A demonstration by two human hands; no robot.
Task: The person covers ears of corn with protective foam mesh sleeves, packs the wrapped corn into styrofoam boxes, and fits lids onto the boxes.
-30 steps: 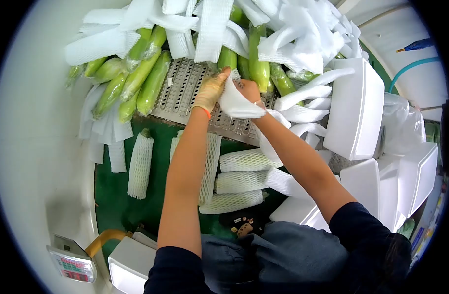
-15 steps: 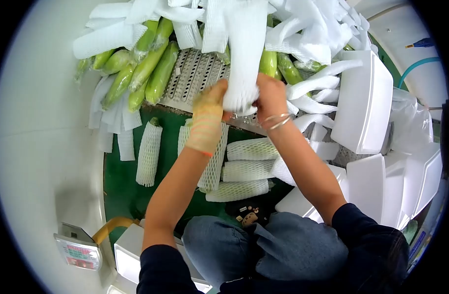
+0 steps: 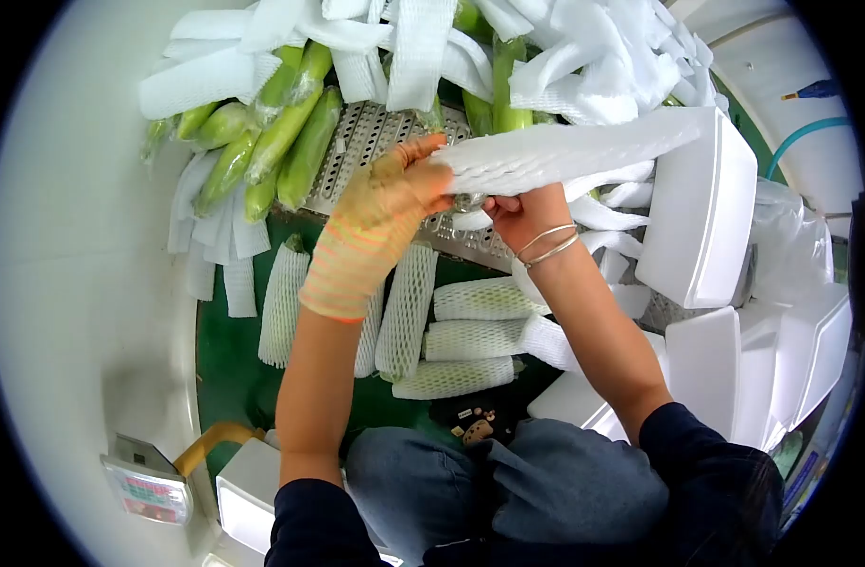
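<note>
A white foam net sleeve (image 3: 583,156) lies nearly level between my hands, its far end reaching right over a white foam block. My left hand (image 3: 376,203), in a stained, striped glove, grips the sleeve's left end between thumb and fingers. Below the sleeve, my right hand (image 3: 531,215) has its fingers closed against the underside; the fingertips are partly hidden. A bit of clear plastic wrap (image 3: 468,201) shows between the hands. Nearest below them, several long green vegetables in foam nets (image 3: 406,312) lie on the green surface.
Plastic-wrapped green vegetables (image 3: 286,132) are piled on the perforated metal tray (image 3: 361,142). Loose foam sleeves (image 3: 602,66) heap across the back. White foam blocks (image 3: 699,213) stand at the right. A small device with a label (image 3: 149,487) is at lower left.
The foam sleeve has swung from upright to nearly level, its free end now pointing right. My left hand has turned and risen slightly; my right hand has moved slightly down, beneath the sleeve.
</note>
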